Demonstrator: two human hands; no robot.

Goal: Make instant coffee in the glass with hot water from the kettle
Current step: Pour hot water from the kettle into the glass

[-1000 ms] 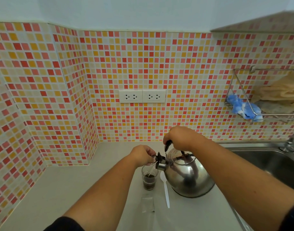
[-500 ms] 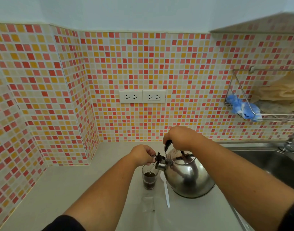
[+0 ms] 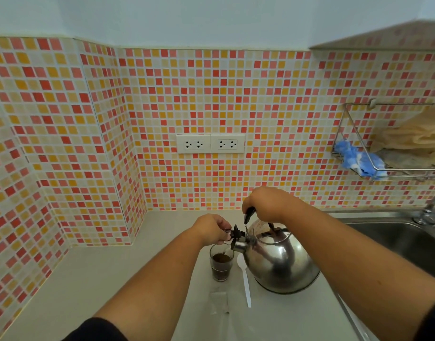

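A shiny steel kettle (image 3: 280, 264) is tilted left over a small clear glass (image 3: 220, 264) on the pale counter. Water runs from its spout into the glass, which holds dark brown coffee more than half way up. My right hand (image 3: 268, 203) grips the kettle's black handle from above. My left hand (image 3: 211, 228) pinches the black spout cap and holds it up, just above the glass rim. A white plastic spoon (image 3: 246, 279) lies flat between glass and kettle. A clear empty sachet (image 3: 220, 303) lies in front of the glass.
The counter (image 3: 100, 286) runs into a tiled corner at the left. A steel sink (image 3: 396, 239) with a tap (image 3: 428, 212) sits at the right. A wire rack (image 3: 388, 168) with cloths hangs on the wall. Two double sockets (image 3: 210, 143) sit above the counter.
The coffee level in the glass has risen as water keeps flowing. Both hands and the kettle have stayed nearly where they were.
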